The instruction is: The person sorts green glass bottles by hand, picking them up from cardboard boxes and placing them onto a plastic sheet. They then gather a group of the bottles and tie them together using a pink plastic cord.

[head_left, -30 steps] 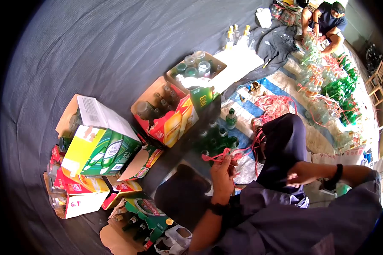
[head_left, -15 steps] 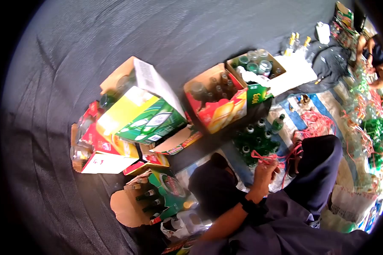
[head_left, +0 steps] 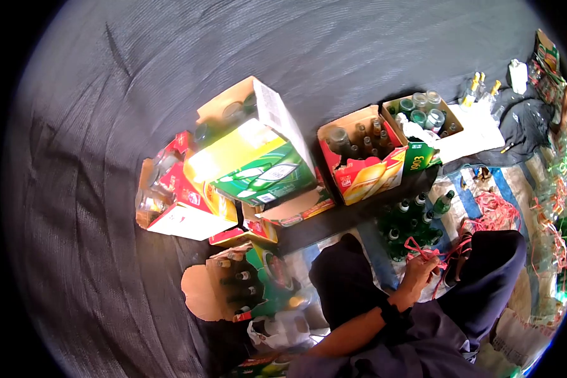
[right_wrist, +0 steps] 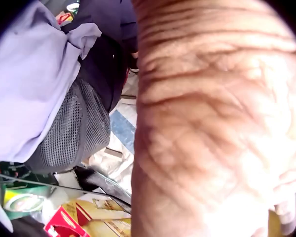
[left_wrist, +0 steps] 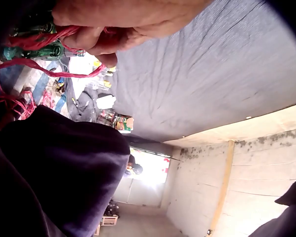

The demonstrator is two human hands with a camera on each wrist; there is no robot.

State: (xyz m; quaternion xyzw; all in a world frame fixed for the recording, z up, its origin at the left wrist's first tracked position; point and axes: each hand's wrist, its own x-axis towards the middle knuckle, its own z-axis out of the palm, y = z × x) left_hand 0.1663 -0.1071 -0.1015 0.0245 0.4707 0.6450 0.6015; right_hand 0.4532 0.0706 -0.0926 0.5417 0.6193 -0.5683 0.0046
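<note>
In the head view, my left hand [head_left: 418, 277] pinches a tangle of pink plastic string [head_left: 429, 254] above the lap, close to a group of green bottles [head_left: 402, 220]. The left wrist view shows its curled fingers [left_wrist: 91, 39] at the top, with strands of the string [left_wrist: 49, 68] hanging below them. My right hand [right_wrist: 212, 128] is outside the head view. It fills much of the right wrist view, back and wrist closest to the camera; its fingers are mostly cut off, and whatever they touch is hidden.
Cartons of bottles and jars stand across the middle: a green-yellow one [head_left: 258, 165], a red one [head_left: 366, 179], and one with jars [head_left: 450, 129]. An open carton [head_left: 208, 293] lies near a white plastic bag [head_left: 277, 332]. More pink string [head_left: 496, 211] lies on the striped sheet [head_left: 504, 189].
The head view has swung left, so the cartons appear farther right. My left hand still holds the pink string. My right hand, seen over the leg a second ago, has left the head view.
</note>
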